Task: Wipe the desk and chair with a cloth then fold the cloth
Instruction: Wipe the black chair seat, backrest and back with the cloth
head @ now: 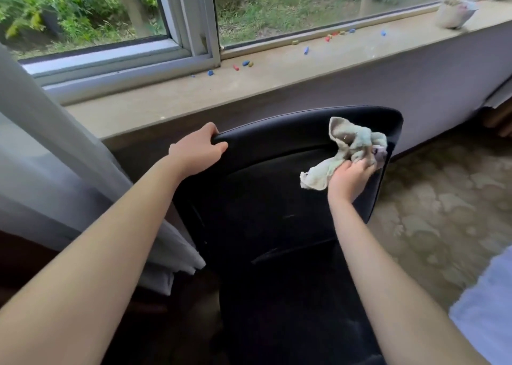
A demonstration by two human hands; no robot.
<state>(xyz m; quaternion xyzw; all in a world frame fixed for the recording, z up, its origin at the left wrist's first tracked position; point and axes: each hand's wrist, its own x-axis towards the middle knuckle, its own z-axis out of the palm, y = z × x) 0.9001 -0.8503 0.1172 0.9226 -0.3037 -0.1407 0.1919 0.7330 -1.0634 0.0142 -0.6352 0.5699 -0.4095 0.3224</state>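
Your left hand (198, 150) gripped the top edge of the black chair (277, 198) backrest, w/ your right hand (349, 180) clamped on the crumpled cloth (352, 148) against it.

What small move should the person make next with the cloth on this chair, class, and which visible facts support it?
Probably sweep the cloth leftward across the chair backrest. The right hand presses the bunched cloth against the backrest's right side, while the left hand grips the top edge at the left, steadying it. The dark stretch between the hands looks not yet covered, though that cannot be confirmed.
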